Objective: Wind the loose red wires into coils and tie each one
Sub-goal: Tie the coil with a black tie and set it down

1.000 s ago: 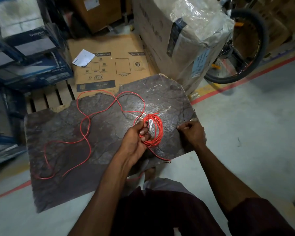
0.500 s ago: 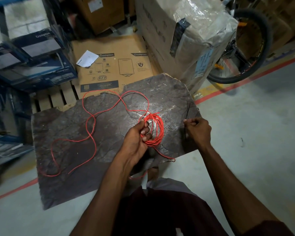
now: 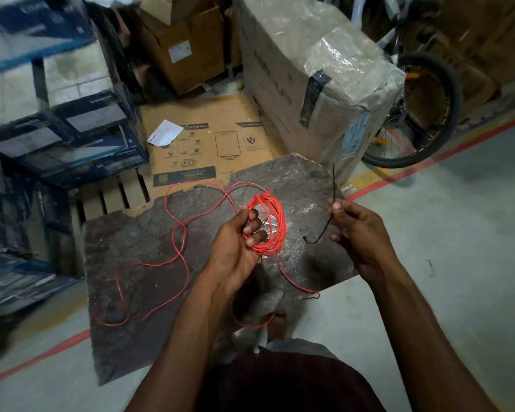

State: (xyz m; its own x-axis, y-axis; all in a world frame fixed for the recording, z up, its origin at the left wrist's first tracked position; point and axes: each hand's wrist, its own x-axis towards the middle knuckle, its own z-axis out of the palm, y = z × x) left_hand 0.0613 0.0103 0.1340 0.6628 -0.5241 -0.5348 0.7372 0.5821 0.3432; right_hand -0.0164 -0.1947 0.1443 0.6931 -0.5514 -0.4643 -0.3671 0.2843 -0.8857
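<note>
The left hand [image 3: 235, 248] grips a wound coil of thin red wire [image 3: 275, 227] above the right side of the rough dark stone tabletop [image 3: 149, 242]. Its fingers are hooked through the loops, likely so they can't spring apart. The right hand [image 3: 360, 233] pinches a thin black tie strip [image 3: 329, 224] just beside it, seemingly ready for binding. More loose red wire [image 3: 179, 239] sprawls toward the left edge.
</note>
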